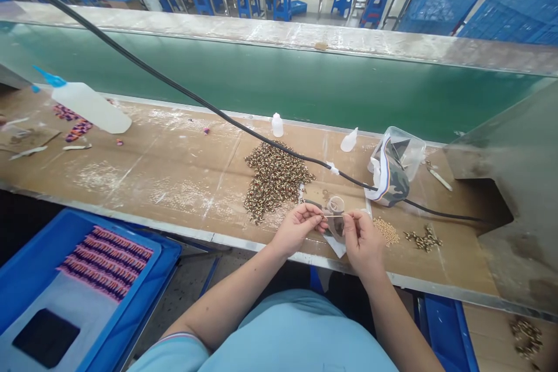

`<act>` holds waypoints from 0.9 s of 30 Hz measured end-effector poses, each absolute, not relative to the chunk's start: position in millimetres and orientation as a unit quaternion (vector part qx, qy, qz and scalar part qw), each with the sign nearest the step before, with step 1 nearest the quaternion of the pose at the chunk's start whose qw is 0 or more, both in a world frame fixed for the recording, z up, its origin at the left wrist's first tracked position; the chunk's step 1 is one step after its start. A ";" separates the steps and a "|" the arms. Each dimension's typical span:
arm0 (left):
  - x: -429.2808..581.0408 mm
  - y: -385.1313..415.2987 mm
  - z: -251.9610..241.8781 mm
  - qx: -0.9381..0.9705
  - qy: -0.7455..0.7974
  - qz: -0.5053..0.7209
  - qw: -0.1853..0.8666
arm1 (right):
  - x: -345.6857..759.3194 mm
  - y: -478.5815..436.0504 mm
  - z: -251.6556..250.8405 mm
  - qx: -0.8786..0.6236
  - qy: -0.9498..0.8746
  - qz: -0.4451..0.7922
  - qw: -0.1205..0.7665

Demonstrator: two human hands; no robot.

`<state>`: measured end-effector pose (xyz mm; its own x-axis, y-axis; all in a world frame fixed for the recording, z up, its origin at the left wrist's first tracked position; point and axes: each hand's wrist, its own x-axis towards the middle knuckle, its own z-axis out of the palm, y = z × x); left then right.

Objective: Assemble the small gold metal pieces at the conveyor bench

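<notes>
My left hand is closed in a pinch around a small dark metallic piece, mostly hidden by the fingertips. My right hand grips a thin pale stick, whose far end meets the piece at the left fingertips. Just behind the stick stands a small clear round cup. To the left spreads a large pile of small gold-and-dark parts. Right of my right hand lie a patch of tiny beige pieces and a smaller group of metallic parts.
A black cable crosses above the bench. A clear plastic box holds camouflage cloth. Two small white bottles and a large blue-tipped bottle stand or lie behind. A blue tray with patterned rows sits lower left.
</notes>
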<state>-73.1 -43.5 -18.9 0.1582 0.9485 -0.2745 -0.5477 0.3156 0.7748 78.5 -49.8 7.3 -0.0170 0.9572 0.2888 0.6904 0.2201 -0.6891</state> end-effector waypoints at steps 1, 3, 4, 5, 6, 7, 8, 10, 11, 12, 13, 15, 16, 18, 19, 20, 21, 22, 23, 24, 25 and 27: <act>-73.0 -43.5 -18.9 0.262 0.385 0.523 0.714 | 78.5 -49.6 7.1 -0.596 -0.693 0.179 0.364; -72.9 -43.5 -18.7 0.264 0.387 0.521 0.713 | 78.1 -49.5 6.8 -0.594 -0.700 0.171 0.358; -72.9 -43.5 -18.7 0.264 0.386 0.521 0.714 | 77.9 -49.6 6.6 -0.593 -0.703 0.165 0.355; -72.9 -43.6 -18.8 0.263 0.386 0.520 0.715 | 77.7 -50.0 6.5 -0.593 -0.706 0.158 0.353; -73.0 -43.7 -18.9 0.263 0.385 0.519 0.716 | 77.5 -50.4 6.5 -0.592 -0.709 0.152 0.352; -73.0 -43.9 -19.1 0.263 0.385 0.519 0.717 | 77.6 -50.8 6.7 -0.591 -0.711 0.146 0.352; -73.0 -44.0 -19.3 0.262 0.384 0.520 0.717 | 77.9 -51.2 7.0 -0.591 -0.712 0.142 0.352; -72.7 -44.3 -19.9 0.260 0.384 0.521 0.716 | 79.5 -51.3 8.0 -0.592 -0.709 0.139 0.359; -72.5 -44.3 -20.1 0.258 0.385 0.522 0.716 | 80.7 -50.8 8.4 -0.593 -0.704 0.140 0.364; -72.4 -44.3 -20.1 0.256 0.386 0.523 0.715 | 82.1 -49.7 8.6 -0.596 -0.699 0.139 0.370; -72.2 -44.1 -20.0 0.254 0.386 0.524 0.716 | 83.5 -48.0 8.3 -0.600 -0.694 0.133 0.375; -72.1 -43.8 -19.5 0.253 0.386 0.523 0.716 | 85.8 -43.4 6.5 -0.610 -0.688 0.105 0.379; -72.2 -43.8 -19.1 0.254 0.386 0.523 0.716 | 86.4 -40.9 5.0 -0.612 -0.691 0.088 0.374; -72.5 -44.1 -18.4 0.260 0.386 0.522 0.715 | 86.2 -37.3 1.1 -0.609 -0.706 0.064 0.356; -72.8 -44.5 -18.3 0.263 0.389 0.522 0.712 | 85.5 -36.6 -0.9 -0.601 -0.718 0.062 0.347; -73.1 -44.9 -18.2 0.267 0.393 0.522 0.708 | 84.7 -36.8 -2.9 -0.592 -0.728 0.067 0.339; -73.4 -45.2 -18.3 0.272 0.399 0.521 0.704 | 84.0 -37.9 -4.8 -0.584 -0.735 0.077 0.336; -73.7 -45.4 -18.5 0.277 0.406 0.520 0.699 | 83.7 -39.9 -6.6 -0.581 -0.737 0.091 0.334; -74.0 -45.4 -18.6 0.283 0.411 0.516 0.696 | 84.2 -42.8 -8.2 -0.581 -0.734 0.107 0.334; -74.3 -45.4 -18.7 0.289 0.416 0.514 0.692 | 86.0 -46.4 -9.6 -0.585 -0.728 0.122 0.337; -74.5 -45.3 -18.5 0.292 0.420 0.511 0.691 | 89.4 -50.9 -10.7 -0.592 -0.718 0.132 0.342; -74.5 -45.3 -17.7 0.295 0.423 0.508 0.690 | 102.0 -61.0 -12.0 -0.612 -0.693 0.129 0.358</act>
